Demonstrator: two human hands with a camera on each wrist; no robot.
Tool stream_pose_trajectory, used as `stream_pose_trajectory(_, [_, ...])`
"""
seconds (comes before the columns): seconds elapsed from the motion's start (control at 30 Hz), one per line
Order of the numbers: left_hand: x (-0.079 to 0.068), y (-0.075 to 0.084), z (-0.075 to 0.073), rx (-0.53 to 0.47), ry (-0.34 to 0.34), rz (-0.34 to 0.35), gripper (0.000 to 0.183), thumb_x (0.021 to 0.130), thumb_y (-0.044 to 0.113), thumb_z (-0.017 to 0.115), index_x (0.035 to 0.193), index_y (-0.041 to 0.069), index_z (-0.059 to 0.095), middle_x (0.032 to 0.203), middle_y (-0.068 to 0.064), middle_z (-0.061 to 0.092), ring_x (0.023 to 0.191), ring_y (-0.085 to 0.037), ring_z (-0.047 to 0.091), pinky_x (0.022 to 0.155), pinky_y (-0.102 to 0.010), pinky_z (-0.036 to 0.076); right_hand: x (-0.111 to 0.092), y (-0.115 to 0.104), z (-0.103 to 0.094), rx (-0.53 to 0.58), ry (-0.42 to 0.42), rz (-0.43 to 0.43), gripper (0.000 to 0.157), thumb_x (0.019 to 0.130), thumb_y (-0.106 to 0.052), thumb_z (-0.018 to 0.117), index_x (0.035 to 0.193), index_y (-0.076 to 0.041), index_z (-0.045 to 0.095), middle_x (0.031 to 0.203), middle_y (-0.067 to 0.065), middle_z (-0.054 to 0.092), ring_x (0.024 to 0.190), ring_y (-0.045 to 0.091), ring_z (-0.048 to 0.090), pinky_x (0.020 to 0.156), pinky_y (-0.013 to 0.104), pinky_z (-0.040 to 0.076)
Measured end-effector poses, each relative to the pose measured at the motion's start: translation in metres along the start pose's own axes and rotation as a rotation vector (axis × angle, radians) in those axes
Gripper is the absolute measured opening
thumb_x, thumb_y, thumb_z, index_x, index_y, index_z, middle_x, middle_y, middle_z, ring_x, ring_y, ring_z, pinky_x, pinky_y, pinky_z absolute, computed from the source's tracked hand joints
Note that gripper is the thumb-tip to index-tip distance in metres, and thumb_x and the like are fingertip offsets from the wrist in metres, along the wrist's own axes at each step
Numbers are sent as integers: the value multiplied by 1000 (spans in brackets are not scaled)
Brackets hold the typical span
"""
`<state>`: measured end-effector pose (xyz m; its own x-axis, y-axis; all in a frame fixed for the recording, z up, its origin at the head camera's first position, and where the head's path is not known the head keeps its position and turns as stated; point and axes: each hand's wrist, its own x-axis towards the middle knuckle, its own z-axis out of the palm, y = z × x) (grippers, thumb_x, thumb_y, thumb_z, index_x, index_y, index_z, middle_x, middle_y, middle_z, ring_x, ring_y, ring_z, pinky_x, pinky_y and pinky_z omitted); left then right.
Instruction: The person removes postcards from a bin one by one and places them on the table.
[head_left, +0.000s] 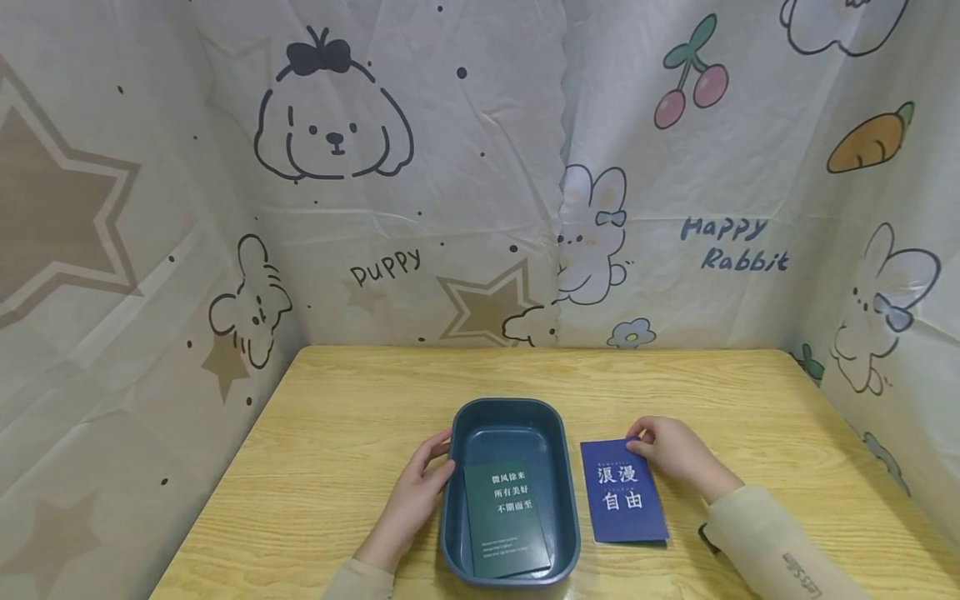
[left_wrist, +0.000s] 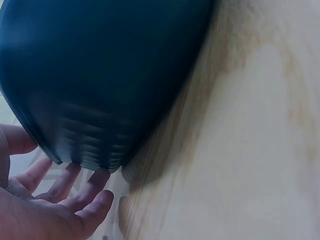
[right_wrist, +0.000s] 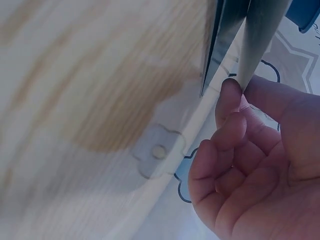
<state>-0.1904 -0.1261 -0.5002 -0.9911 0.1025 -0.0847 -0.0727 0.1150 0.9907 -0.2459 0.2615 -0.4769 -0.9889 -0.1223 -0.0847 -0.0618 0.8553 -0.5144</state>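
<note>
A deep blue-green rectangular tray (head_left: 510, 412) stands on the wooden table. Inside it lies a green notebook (head_left: 504, 521) with white lettering, slanted against the left wall. My left hand (head_left: 416, 492) rests at the tray's left side; in the left wrist view its fingertips (left_wrist: 100, 176) touch the outer wall. Right of the tray is a blue notebook (head_left: 622, 492) with large white characters. My right hand (head_left: 675, 450) pinches its top right corner between thumb and forefinger. In the right wrist view, the pinched leaf (right_wrist: 260, 40) curves up, apart from a dark layer underneath.
The light wooden table (head_left: 360, 392) reaches back to a cream curtain (head_left: 465, 167) printed with animals and stars, which also stands along both sides. Something small and dark (head_left: 708, 538) shows beside the right sleeve (head_left: 780, 542).
</note>
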Motion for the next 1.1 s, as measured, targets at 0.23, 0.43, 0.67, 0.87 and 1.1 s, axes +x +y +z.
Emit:
stream_pose_trajectory(0.23, [1,-1,0,4,-1,8,49,107,16,53,155,14,44,152,-21,47,133,-41,56,110,-52,50,1,2,3,-43,4,-4,12,96,-17,72,103,-7,71,83,2,61,76,18,54,69,33,45])
stream_pose_trajectory(0.43, [1,-1,0,16,5,13,48,107,16,53,154,13,46,151,-21,49,132,-40,57,110,-52,50,0,2,4,-82,25,-42,11,94,-17,74,99,-7,70,82,2,62,76,17,55,70,36,48])
stream_pose_trajectory(0.67, [1,-1,0,20,8,10,48,107,16,53,154,14,46,151,-20,49,133,-40,57,110,-52,50,1,1,5,-115,30,-59,11,94,-17,75,97,-7,70,82,0,62,75,17,55,70,37,49])
stream_pose_trajectory(0.87, [2,-2,0,32,19,18,47,106,16,54,153,13,47,150,-20,50,133,-41,56,112,-54,47,1,2,6,-137,41,-75,13,93,-18,76,96,-6,70,80,0,61,73,15,54,68,36,49])
stream_pose_trajectory(1.1, [3,-3,0,41,26,22,47,106,15,54,153,12,48,150,-20,51,132,-40,57,113,-54,47,1,0,5,-153,45,-83,14,93,-18,76,96,-6,70,79,0,60,73,16,54,69,37,50])
